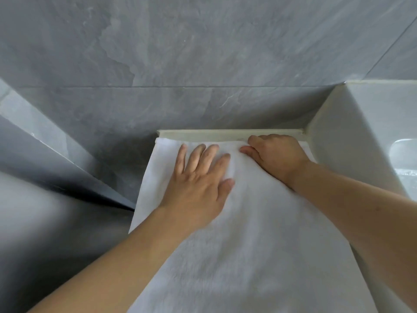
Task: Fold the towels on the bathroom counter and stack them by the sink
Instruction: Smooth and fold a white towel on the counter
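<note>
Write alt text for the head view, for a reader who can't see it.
Two bare hands work a white towel spread on a bathroom counter: the left hand presses flat with fingers spread, and the right hand has fingers curled at the towel's far edge. Grey tiled wall rises behind; a pale sink sits at right.

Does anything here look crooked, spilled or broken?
Nothing stands out. The white towel lies flat on the counter, its far edge along the wall. The left hand presses on it with straight fingers; the right hand curls at its far edge. No spill or damage shows.
</note>
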A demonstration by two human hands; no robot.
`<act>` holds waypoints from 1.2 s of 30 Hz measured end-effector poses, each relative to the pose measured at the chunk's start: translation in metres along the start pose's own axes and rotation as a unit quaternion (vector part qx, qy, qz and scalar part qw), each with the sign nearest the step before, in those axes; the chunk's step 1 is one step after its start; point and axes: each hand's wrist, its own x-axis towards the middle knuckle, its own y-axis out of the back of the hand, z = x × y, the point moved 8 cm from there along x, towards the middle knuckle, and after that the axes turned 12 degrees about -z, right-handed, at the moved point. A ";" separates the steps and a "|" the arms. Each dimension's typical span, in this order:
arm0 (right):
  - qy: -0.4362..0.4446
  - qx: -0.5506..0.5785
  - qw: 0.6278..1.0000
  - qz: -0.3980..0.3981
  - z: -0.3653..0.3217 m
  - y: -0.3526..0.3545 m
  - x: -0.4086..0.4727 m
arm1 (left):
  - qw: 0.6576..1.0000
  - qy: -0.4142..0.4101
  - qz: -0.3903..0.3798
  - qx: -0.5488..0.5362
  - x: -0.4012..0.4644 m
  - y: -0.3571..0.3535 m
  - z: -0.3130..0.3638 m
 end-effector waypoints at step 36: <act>-0.056 0.066 0.996 -0.035 -0.041 0.001 0.032 | 0.784 0.148 -0.342 -0.497 -0.190 -0.016 -0.043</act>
